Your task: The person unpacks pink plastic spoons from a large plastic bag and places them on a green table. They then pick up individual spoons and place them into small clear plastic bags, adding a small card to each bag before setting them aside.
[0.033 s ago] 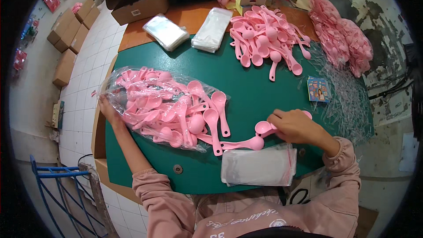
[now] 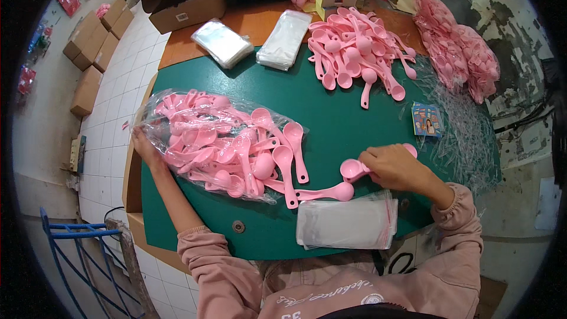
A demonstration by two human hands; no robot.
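Note:
My left hand (image 2: 146, 146) is closed at the left end of a clear plastic bag (image 2: 155, 113), its fingertips partly hidden by the film. Many pink measuring spoons (image 2: 242, 150) lie in this bag, and several have slid out at its right end onto the green tabletop. Above the table at the right, my right hand (image 2: 391, 167) is closed around a pink measuring spoon (image 2: 352, 169). Pink plastic also shows on the far side of that fist; whether it is a second spoon I cannot tell. Just below lies a stack of clear plastic sleeves (image 2: 345, 223).
A heap of loose pink spoons (image 2: 354, 53) sits at the back right, beside full bags of pink spoons (image 2: 455, 47). Two stacks of clear packets (image 2: 284, 40) lie at the back. A small printed card stack (image 2: 426, 121) and crumpled clear film (image 2: 466, 142) are at the right.
My right hand and the spoon in it have shifted very slightly to the left. My left hand and the bag look the same.

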